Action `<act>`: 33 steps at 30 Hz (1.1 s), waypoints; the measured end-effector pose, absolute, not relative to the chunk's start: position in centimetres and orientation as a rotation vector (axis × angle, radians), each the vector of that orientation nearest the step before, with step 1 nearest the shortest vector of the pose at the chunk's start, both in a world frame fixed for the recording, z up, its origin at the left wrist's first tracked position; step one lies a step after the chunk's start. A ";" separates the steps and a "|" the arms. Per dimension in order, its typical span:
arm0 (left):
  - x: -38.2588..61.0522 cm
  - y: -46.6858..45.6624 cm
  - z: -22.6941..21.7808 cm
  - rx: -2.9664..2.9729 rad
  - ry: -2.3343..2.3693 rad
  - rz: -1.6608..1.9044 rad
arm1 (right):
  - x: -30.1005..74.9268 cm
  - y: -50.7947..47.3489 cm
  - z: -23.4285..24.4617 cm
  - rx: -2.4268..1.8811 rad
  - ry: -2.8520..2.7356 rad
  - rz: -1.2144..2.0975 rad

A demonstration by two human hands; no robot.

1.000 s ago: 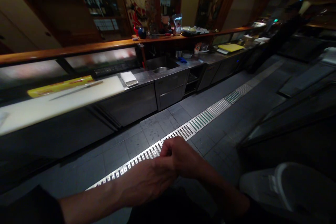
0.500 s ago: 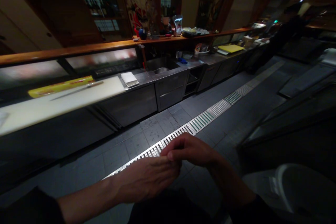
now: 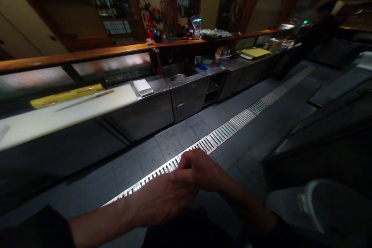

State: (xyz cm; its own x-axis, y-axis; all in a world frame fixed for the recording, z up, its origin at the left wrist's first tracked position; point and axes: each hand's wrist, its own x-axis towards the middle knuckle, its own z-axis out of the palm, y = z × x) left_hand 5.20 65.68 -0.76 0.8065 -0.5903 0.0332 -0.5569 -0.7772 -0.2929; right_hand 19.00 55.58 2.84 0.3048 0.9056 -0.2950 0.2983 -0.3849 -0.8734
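My left hand (image 3: 167,197) reaches in from the lower left with its back upward, low over the floor. Most of its fingers are hidden under my right hand or lost in shadow. My right hand (image 3: 197,168) comes from the lower right with bent fingers and closes over the front of the left hand, thumb side against its back. A small gap shows inside the curl of the right fingers. No object is visible in either hand. Beneath them runs a slotted metal drain cover (image 3: 157,176).
Along the left runs a counter with a white cutting board (image 3: 116,99), a knife (image 3: 87,100), a yellow package (image 3: 66,96), a white flat box (image 3: 143,87) and a sink (image 3: 178,73). A person (image 3: 316,35) in dark clothes stands far right. A pale bin (image 3: 314,209) is lower right.
My right hand has shifted a little left and lower across the left hand, its fingers more curled. The hands stay in contact. The distant person has shifted slightly.
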 end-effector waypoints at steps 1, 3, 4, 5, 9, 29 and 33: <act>5.2 65.7 -0.6 -2.746 0.873 -0.196 | 19.0 55.6 2.8 -1.846 -1.042 1.081; 5.3 65.8 0.0 -2.786 0.903 -0.207 | 19.1 55.6 2.5 -1.771 -0.968 1.135; 5.4 65.9 0.5 -2.799 0.926 -0.197 | 19.3 55.6 2.4 -1.732 -0.940 1.168; 5.4 66.0 1.1 -2.804 0.953 -0.188 | 19.5 55.5 2.4 -1.700 -0.925 1.202; 5.6 66.1 2.5 -2.795 0.983 -0.169 | 20.3 55.0 2.5 -1.578 -0.919 1.337; 5.6 65.6 1.4 -2.758 1.032 -0.219 | 19.4 55.4 2.8 -1.624 -0.826 1.291; 5.6 65.5 1.3 -2.819 1.008 -0.219 | 19.3 55.6 2.6 -1.744 -0.895 1.245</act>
